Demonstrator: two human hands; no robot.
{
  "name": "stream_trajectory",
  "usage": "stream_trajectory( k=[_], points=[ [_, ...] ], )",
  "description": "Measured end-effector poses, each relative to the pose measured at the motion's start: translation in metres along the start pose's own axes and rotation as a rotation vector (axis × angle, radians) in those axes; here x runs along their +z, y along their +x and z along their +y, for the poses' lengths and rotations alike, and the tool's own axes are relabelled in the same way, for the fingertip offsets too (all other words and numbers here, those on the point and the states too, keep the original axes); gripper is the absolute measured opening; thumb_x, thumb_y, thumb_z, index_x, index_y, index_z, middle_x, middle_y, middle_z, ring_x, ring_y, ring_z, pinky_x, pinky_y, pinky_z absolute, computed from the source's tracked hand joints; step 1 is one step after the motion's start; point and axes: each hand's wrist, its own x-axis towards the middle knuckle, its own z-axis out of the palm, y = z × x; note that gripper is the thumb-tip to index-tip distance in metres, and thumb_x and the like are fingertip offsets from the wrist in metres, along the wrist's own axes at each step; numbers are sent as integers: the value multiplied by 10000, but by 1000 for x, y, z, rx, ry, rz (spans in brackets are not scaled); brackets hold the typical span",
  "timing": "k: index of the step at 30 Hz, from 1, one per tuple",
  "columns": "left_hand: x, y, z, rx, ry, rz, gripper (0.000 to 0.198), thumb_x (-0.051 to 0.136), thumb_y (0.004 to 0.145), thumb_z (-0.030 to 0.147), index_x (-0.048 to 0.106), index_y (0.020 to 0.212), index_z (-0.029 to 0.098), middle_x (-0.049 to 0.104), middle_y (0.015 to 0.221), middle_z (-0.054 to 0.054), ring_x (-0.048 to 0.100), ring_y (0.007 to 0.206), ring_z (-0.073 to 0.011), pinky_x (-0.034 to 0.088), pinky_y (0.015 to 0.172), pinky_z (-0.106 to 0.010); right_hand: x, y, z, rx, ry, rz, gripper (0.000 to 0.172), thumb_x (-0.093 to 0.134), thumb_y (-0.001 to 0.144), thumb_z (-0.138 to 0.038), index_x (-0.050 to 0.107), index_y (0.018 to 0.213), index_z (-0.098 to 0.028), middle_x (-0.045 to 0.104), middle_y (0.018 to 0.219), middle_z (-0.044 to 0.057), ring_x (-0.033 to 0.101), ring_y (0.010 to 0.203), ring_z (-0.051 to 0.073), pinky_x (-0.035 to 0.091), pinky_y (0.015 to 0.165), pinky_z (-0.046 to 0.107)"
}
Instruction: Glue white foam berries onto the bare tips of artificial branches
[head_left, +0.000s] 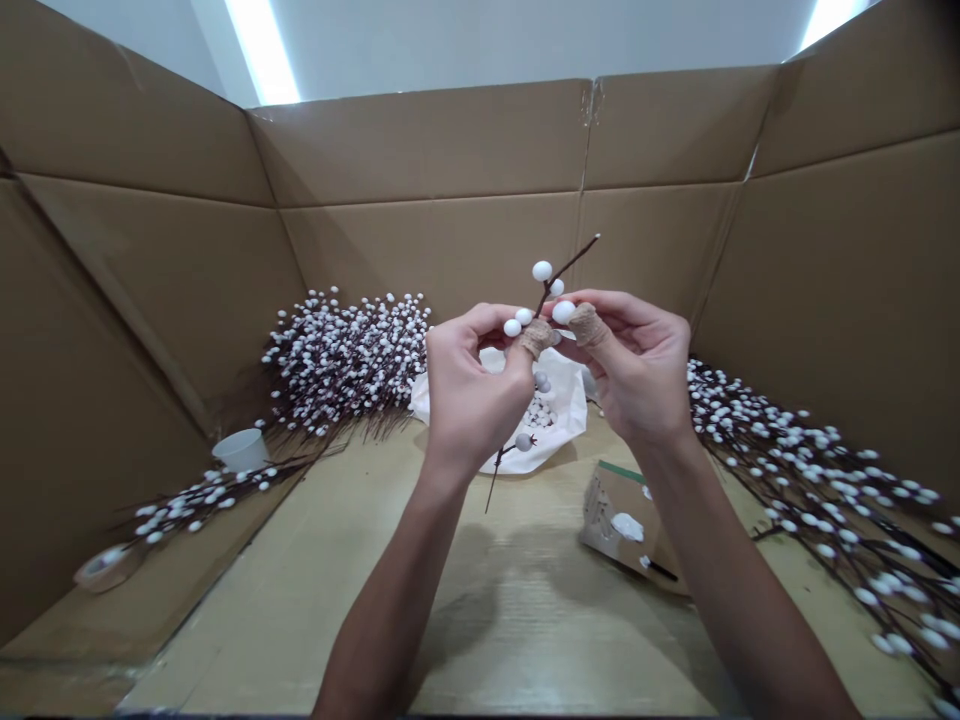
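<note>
In the middle of the view my left hand (480, 380) pinches a dark brown berry stem (574, 262), its thumb wrapped in tan tape. Several white berries sit along the stem, which runs from upper right to lower left through my fingers. Close beside it my right hand (637, 365), its thumb taped too, is closed on a white berry (564, 313) right at the stem. Whether that berry is joined to the stem is hidden by my fingers. Behind my hands lies a white bag (574, 415) with loose white berries (541, 410) in it.
A large heap of berry stems (352, 360) lies at the back left, and more berry stems (810, 470) spread along the right. On the left are a white cup (241, 450) and a small bowl (109, 570). A cardboard piece (607, 510) rests near my right forearm. Cardboard walls (435, 150) surround the table.
</note>
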Motion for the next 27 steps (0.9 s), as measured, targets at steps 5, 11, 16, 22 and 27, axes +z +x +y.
stream_trajectory(
  k=[5,11,16,22,27],
  points=[
    [0,0,-1,6,18,13,45,702,719,202,708,682,178,685,711,-26,611,656,-142,520,615,-259,0,0,3,-10,-37,-21,242,707,759,-434,709,903,-239,736,908,28,701,856,188,599,801,383],
    [0,1,-1,-4,16,8,44,705,721,211,710,694,176,688,723,-32,610,662,-143,514,624,-260,-1,2,4,9,-17,-29,240,717,749,-432,713,888,-237,732,905,26,696,867,187,591,814,380],
    [-2,5,-5,-56,-73,-107,120,740,702,285,712,721,170,704,747,-41,629,688,-148,529,645,-264,-6,6,2,0,7,-46,181,719,759,-389,717,871,-247,728,906,17,692,861,173,583,814,364],
    [-16,7,3,-143,-63,-263,240,776,666,301,718,854,163,712,792,-65,660,720,-166,543,622,-260,-11,10,0,1,-8,-45,172,731,750,-364,721,861,-233,732,889,26,695,818,169,583,784,348],
    [-32,11,7,-156,-44,-302,414,804,626,262,694,1015,177,701,1006,-108,680,862,-203,563,669,-267,-13,9,-1,47,15,-117,150,774,705,-316,741,812,-216,737,830,25,687,772,157,584,755,324]
  ],
)
